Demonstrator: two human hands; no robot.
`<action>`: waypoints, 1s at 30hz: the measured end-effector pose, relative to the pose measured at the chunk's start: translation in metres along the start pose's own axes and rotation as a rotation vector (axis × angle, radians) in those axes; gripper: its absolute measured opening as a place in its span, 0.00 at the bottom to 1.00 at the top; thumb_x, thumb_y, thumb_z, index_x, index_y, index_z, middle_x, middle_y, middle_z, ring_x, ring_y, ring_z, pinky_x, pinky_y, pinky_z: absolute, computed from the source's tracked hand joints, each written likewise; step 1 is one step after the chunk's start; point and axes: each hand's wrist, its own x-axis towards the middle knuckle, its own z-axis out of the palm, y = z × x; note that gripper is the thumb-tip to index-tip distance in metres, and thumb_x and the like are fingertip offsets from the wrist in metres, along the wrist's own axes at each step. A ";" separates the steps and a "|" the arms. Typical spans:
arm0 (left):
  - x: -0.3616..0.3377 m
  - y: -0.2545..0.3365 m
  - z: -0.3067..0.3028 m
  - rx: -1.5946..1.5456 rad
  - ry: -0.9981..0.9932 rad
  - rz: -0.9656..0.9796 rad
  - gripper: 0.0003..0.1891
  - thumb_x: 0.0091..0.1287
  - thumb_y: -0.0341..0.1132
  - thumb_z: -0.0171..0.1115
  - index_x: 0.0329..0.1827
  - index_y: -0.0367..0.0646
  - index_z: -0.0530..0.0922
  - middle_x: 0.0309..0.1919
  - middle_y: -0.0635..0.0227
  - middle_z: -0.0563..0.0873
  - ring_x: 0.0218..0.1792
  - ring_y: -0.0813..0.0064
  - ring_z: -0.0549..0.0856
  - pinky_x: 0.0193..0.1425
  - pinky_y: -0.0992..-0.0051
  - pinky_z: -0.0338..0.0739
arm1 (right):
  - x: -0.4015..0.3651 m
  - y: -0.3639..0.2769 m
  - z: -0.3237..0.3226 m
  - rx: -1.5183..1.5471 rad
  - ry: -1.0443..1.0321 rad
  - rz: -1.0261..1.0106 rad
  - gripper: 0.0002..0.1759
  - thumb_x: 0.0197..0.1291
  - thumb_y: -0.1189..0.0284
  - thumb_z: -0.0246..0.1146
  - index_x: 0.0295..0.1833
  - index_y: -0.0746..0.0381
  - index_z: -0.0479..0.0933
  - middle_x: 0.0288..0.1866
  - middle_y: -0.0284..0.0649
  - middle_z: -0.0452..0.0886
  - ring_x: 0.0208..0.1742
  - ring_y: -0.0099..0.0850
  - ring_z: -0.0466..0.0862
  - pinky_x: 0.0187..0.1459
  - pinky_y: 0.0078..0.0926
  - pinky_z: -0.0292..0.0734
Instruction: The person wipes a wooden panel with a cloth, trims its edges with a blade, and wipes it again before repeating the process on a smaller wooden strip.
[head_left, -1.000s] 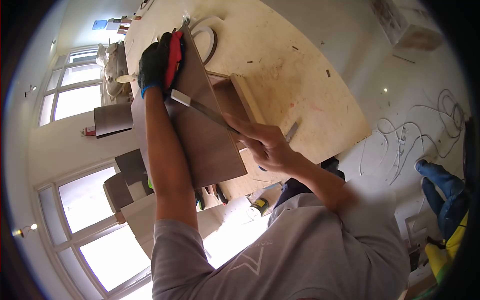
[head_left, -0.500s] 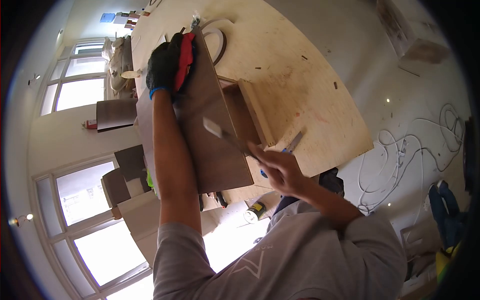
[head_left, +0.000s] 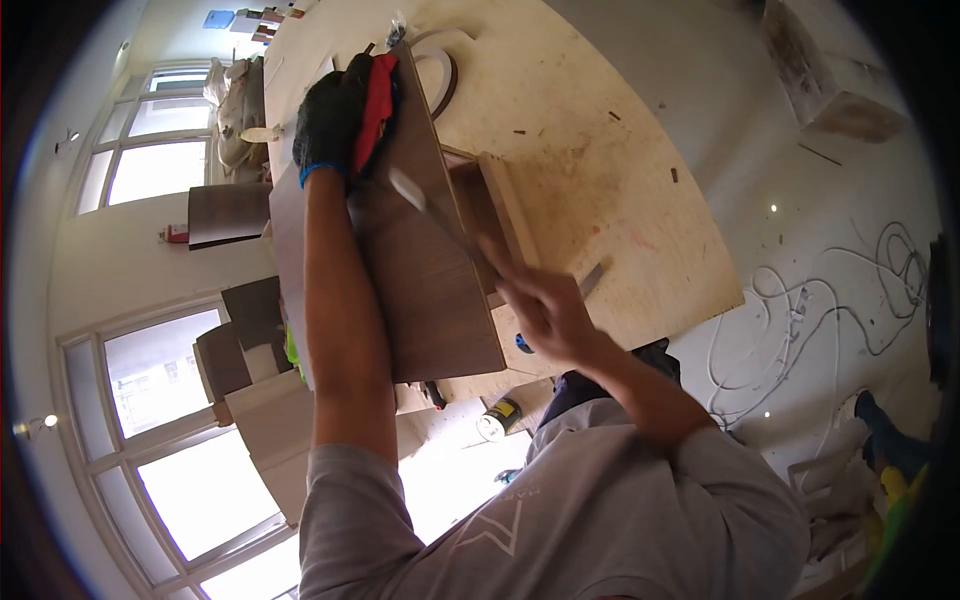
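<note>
My left hand wears a dark glove with a blue cuff and a red strip along its right side. It lies stretched over the far part of a brown wood-grain panel, with my forearm along the panel's left side. My bare right hand is closed around the handle of a slim tool with a pale, flat tip. Motion blurs the tool, and its tip overlaps the panel just below the glove. Under the panel's right edge shows an open wooden box frame.
The panel is on a plywood table with scattered scraps. A blade-like tool lies right of my right hand, and a roll of edging strip sits farther back. A can stands below. White cables cover the floor at right.
My right hand and its tool have shifted slightly up and left, bringing the pale tip closer to the glove. My left hand stays on the panel. The person at the lower right has moved.
</note>
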 end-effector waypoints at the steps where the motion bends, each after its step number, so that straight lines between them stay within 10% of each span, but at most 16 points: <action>1: 0.000 -0.002 0.000 -0.005 0.000 -0.003 0.35 0.67 0.66 0.54 0.49 0.38 0.86 0.48 0.39 0.86 0.55 0.40 0.84 0.61 0.53 0.75 | 0.023 -0.004 -0.003 -0.037 -0.028 0.066 0.28 0.72 0.81 0.58 0.76 0.59 0.69 0.33 0.43 0.84 0.26 0.22 0.76 0.32 0.22 0.73; 21: 0.003 -0.004 0.002 -0.004 -0.008 -0.018 0.35 0.68 0.66 0.54 0.49 0.38 0.87 0.47 0.40 0.87 0.55 0.42 0.84 0.61 0.54 0.75 | -0.004 0.013 0.008 0.025 0.127 -0.128 0.28 0.73 0.81 0.55 0.76 0.56 0.70 0.22 0.35 0.68 0.21 0.19 0.63 0.26 0.22 0.62; 26: 0.007 -0.017 0.007 -0.007 0.018 0.088 0.36 0.68 0.66 0.54 0.51 0.37 0.86 0.49 0.40 0.87 0.56 0.42 0.84 0.62 0.54 0.75 | 0.069 0.007 -0.001 -0.053 -0.023 0.206 0.27 0.71 0.79 0.59 0.74 0.55 0.72 0.55 0.49 0.86 0.35 0.34 0.88 0.37 0.27 0.79; 30: 0.014 -0.027 0.015 0.067 0.083 0.159 0.30 0.72 0.61 0.55 0.46 0.39 0.87 0.41 0.47 0.88 0.46 0.50 0.86 0.53 0.59 0.77 | 0.004 0.018 0.004 0.034 0.075 -0.116 0.27 0.72 0.80 0.57 0.75 0.57 0.71 0.43 0.43 0.78 0.32 0.27 0.77 0.33 0.25 0.73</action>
